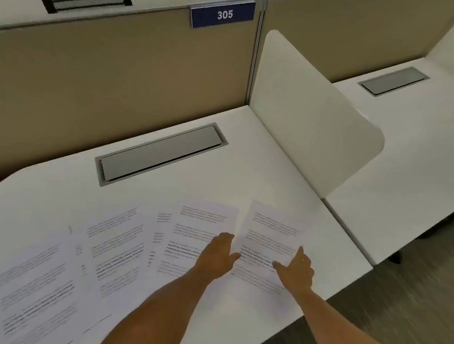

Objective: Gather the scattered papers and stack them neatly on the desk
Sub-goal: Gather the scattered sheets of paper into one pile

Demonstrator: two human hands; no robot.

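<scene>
- We found the printed papers point(115, 247) fanned out unstacked across the near half of the white desk point(248, 146), running from its near-left corner toward the near-right edge, most sheets overlapping a neighbour.
- The rightmost sheet point(272, 233) lay tilted, its top leaning toward the right edge, and sat just beside the next sheet point(204, 223); we could not tell whether their edges overlapped.
- Further left, a middle sheet point(118, 239) overlapped others, and a large sheet point(32, 287) covered the near-left corner, running out of view.
- Our left hand point(218, 256) rested flat on the second sheet from the right, fingers straight and together, thumb reaching toward the rightmost sheet; nothing was grasped.
- Our right hand point(298, 269) lay on the lower right part of the rightmost sheet, fingers extended, thumb spread out to the left over the text; it was released, pressing or touching rather than pinching.
- Both bare forearms came in from the near edge, the rightmost sheet lying between the two hands.
- Behind the papers, a grey cable hatch point(160, 151) was set flush in the desk, well apart from the sheets, toward the far edge.
- A tan partition point(106, 79) stood along the far edge, carrying a blue sign point(222, 14) reading 305.
- A white divider point(309, 118) with a rounded corner stood along the right edge; beyond it was a neighbouring desk point(408, 145) with its own hatch point(393, 80).
</scene>
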